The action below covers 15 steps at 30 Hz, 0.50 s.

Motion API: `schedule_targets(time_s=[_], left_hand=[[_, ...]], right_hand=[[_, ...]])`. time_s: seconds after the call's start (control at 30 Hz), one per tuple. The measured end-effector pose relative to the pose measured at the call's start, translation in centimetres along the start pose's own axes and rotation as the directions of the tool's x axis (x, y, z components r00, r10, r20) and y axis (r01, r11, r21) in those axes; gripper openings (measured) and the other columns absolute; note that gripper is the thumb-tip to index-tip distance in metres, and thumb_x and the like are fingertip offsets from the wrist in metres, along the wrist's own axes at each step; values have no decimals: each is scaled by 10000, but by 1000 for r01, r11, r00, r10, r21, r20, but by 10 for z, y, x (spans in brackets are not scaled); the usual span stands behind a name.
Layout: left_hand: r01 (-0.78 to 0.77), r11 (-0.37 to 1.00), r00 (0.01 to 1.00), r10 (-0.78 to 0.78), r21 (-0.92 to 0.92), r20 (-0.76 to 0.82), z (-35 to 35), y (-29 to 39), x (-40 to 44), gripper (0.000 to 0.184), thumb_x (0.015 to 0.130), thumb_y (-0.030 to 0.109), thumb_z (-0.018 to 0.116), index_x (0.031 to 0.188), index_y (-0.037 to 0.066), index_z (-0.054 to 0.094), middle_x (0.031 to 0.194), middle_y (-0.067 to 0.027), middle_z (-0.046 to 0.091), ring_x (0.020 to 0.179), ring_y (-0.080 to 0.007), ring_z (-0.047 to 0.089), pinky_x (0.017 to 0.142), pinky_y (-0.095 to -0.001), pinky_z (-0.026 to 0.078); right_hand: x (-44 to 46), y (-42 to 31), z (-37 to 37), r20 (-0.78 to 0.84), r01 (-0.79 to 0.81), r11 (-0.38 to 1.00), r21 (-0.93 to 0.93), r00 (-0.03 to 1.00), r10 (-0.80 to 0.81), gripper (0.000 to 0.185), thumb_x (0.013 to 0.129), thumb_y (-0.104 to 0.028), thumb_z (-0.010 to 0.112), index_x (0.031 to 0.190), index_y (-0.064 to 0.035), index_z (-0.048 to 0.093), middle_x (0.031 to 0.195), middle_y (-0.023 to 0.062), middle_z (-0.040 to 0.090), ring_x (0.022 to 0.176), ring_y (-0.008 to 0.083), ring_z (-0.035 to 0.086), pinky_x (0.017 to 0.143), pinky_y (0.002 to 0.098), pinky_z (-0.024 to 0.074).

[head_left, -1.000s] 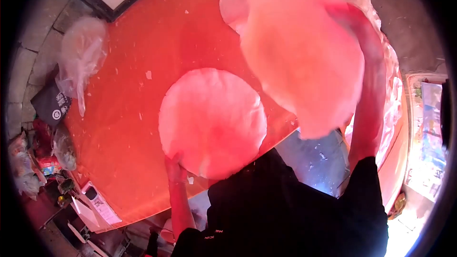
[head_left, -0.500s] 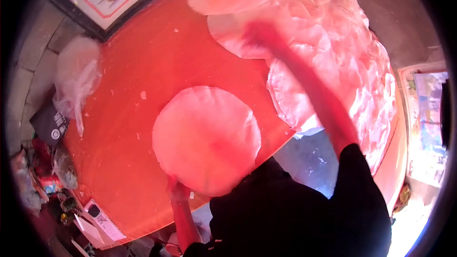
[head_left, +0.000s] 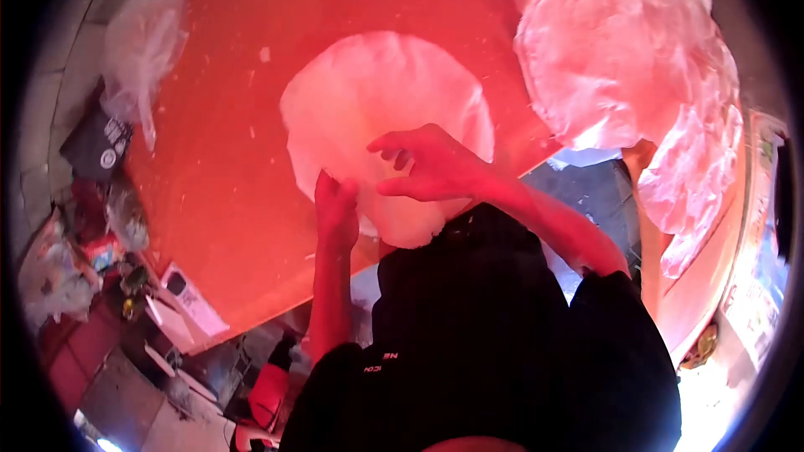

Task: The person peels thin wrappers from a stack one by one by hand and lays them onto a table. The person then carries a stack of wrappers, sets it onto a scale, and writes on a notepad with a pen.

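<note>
A thin, round, pale sheet (head_left: 377, 84), like a large flat wrapper, lies on the orange-red table near its front edge. Its near part hangs toward my body. My left hand (head_left: 337, 209) is closed at the near left rim of this sheet, thumb up, apparently pinching the edge. Over the sheet's middle right is my right hand (head_left: 431, 166), fingers and thumb spread apart, nothing between them. Whether its underside touches the sheet I cannot tell. To the right, a big overlapping pile of similar sheets (head_left: 590, 75) covers the table's far side and droops over an edge.
The tabletop (head_left: 226, 159) carries small pale scraps. A clear plastic bag (head_left: 142, 42) and a dark printed packet (head_left: 96, 142) are along the left edge. A phone-like object (head_left: 176, 285) lies on the near left corner. Bags and clutter (head_left: 59, 272) stand beyond the table at left.
My right hand has come back from the pile to above the single sheet. My left hand stays at its near rim. The view has tilted down, and the sheet's near part now hangs.
</note>
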State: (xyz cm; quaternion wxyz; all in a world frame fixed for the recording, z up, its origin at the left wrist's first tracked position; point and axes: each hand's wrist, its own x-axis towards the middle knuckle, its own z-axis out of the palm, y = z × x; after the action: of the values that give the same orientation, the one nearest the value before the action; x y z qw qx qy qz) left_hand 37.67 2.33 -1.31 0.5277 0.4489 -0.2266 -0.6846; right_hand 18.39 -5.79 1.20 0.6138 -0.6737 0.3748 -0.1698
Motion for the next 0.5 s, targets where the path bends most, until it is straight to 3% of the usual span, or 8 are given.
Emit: schedule_targets(time_s=[0.07,0.13,0.23,0.3,0.33,0.4,0.43,0.5], left_hand=[[-29,991,995,41,127,-96,4,-1,-5,420,895,163,594,1258,7,450,1152,-50,540,1049,-138,506,888,-307,413],[-26,991,983,49,128,-177,17,7,-9,403,869,122,628,1221,2,474,1083,-38,555,987,-137,522,855,-296,425],[-6,977,976,52,215,-211,-2,2,-14,368,863,97,611,1191,-22,497,1077,-66,574,968,-155,548,831,-291,443],[46,930,926,98,365,-365,-14,0,-14,339,856,58,579,1173,-42,514,1068,-92,589,947,-171,574,808,-299,468],[43,932,935,90,361,-343,-12,2,-12,339,856,58,579,1173,-42,514,1068,-92,589,947,-171,574,808,-299,468],[-71,988,916,119,137,-384,-2,11,-9,335,829,18,557,1155,-53,529,1066,-111,595,945,-189,589,783,-310,484],[-20,989,913,77,146,-400,-10,8,-9,355,823,14,551,1171,-51,521,1091,-124,590,968,-210,591,795,-321,492],[-11,998,909,36,62,-416,-29,-6,-9,350,833,28,538,1173,-52,518,1098,-131,592,979,-220,592,807,-339,496]], right_hand=[[-5,-7,14,-165,129,992,6,978,-127,450,711,-139,711,1128,-15,596,896,149,650,787,240,639,718,319,512],[-2,-8,22,-225,183,974,-136,951,-211,465,724,-105,627,1174,-11,560,918,175,648,792,268,642,724,342,512],[5,-12,34,-359,25,978,-208,928,-100,475,741,-123,581,1199,-8,536,927,196,644,784,314,637,689,393,510],[11,-16,38,-435,-27,916,-401,885,-164,299,732,-154,550,991,-8,579,784,204,629,687,373,624,618,475,489],[12,-19,37,-453,-45,911,-410,877,-161,299,732,-154,550,991,-8,579,784,204,629,687,373,624,618,475,489],[15,-25,34,-364,-155,831,-534,929,-61,256,733,-163,557,953,-34,591,768,147,629,666,341,609,570,447,465],[19,-17,36,-395,-113,830,-546,909,-135,165,722,-190,579,816,-54,584,689,127,602,629,329,602,550,434,458],[22,-21,24,-338,-160,778,-608,938,-72,158,730,-201,589,795,-57,585,676,111,601,620,301,603,552,420,463]])
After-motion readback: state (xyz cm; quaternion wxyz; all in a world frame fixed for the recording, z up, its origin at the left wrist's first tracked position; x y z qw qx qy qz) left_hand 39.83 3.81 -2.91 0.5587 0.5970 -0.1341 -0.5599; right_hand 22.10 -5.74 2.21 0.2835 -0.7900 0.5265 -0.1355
